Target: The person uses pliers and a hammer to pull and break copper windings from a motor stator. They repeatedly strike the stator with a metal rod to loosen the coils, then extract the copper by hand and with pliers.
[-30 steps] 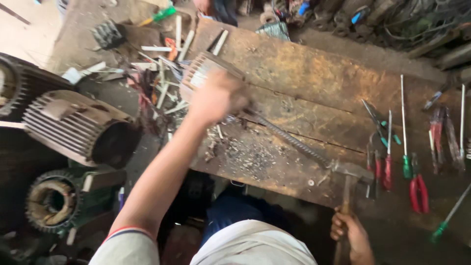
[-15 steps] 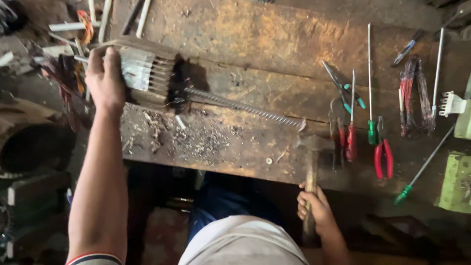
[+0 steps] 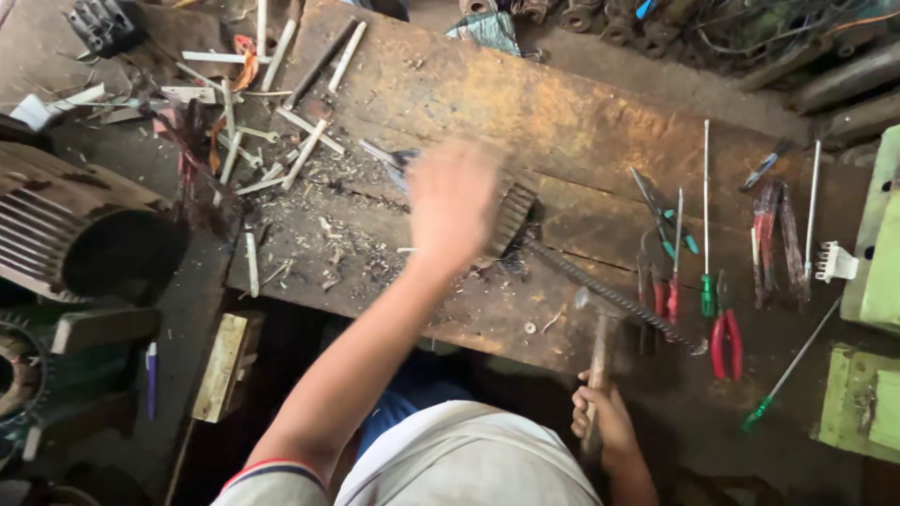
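**Hammer raised beside the finned part on the bench**

At the far left of the frame we see a ribbed motor housing, dark at its open mouth, standing beside the wooden bench. Just right of it, in the upper left, pale sticks and metal scraps lie scattered over the bench corner, with shavings spread below them.

Near the centre, our left hand is blurred over a ribbed metal part (only its finned right edge shows past the hand). The hand rests on or around that part, but the blur keeps us from telling how the fingers are set. From the part, a threaded rod runs down to the right across the boards.

Lower, right of centre, our right hand is wrapped firmly around the wooden handle of a hammer, whose head sits just beside the rod.

Further right, screwdrivers and red-handled pliers lie in a row, and a pale green block fills the right edge.
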A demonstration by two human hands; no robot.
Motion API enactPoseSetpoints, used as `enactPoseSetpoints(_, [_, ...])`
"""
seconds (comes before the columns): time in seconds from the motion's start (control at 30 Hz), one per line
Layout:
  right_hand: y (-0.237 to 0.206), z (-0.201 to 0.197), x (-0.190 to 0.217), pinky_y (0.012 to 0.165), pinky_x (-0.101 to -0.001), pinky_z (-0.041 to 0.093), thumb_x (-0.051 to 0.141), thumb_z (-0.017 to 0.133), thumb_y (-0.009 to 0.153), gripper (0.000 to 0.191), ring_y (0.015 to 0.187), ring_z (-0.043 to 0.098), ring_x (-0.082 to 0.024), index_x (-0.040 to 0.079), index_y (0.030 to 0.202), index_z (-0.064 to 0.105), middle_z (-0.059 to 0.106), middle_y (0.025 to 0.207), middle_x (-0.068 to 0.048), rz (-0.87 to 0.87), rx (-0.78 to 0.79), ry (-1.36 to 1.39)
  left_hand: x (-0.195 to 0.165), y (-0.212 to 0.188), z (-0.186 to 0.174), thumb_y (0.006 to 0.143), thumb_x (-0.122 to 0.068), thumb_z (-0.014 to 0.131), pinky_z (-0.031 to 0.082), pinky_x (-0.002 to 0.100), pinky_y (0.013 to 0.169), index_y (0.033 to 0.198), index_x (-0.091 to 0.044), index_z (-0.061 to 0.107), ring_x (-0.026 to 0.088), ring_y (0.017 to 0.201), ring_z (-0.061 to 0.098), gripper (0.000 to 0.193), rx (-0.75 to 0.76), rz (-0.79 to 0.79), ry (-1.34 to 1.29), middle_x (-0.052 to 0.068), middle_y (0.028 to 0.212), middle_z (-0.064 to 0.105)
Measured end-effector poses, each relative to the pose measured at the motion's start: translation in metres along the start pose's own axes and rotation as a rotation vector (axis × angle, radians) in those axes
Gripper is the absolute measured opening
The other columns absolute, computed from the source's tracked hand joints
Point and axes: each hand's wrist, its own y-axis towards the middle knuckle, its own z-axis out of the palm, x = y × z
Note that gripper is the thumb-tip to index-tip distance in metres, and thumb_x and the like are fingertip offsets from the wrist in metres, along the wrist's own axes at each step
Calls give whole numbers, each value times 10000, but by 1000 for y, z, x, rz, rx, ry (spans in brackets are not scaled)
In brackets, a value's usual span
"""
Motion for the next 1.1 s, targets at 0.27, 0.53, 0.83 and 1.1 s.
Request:
enactPoseSetpoints(0.27, [-1,35,-22,465,-327,400,180,577,898,307,522,465,-139,138,1197,522,518,763,-45,-45,-108,86,-50,-19,99,866,-341,535,314,556,1120,1006,-163,778,263,1099,618,332,331,771,481,34,1029,731])
enactPoseSetpoints(0.53, [-11,40,4,505,-305,434,270,568,951,251,563,511,-129,154,1174,588,535,759,-17,24,137,359,-50,-2,65,935,-304,561,67,624,1230,779,-207,808,309,1100,666,307,469,764,479,35,800,769])
enactPoseSetpoints(0.83, [-79,-11,6,446,-291,394,124,644,929,204,505,474,-104,131,1112,553,515,695,15,-25,-54,168,-58,20,56,843,-555,625,108,609,1205,1283,-431,702,210,1340,492,463,647,636,308,-71,1291,695])
enactPoseSetpoints(1.1, [-332,-236,-57,553,-282,466,180,510,927,212,582,511,-165,95,741,454,453,670,-45,-414,-797,204,-69,12,44,858,-652,646,309,592,1210,1202,-417,754,164,1260,610,430,505,763,471,-110,1224,742])
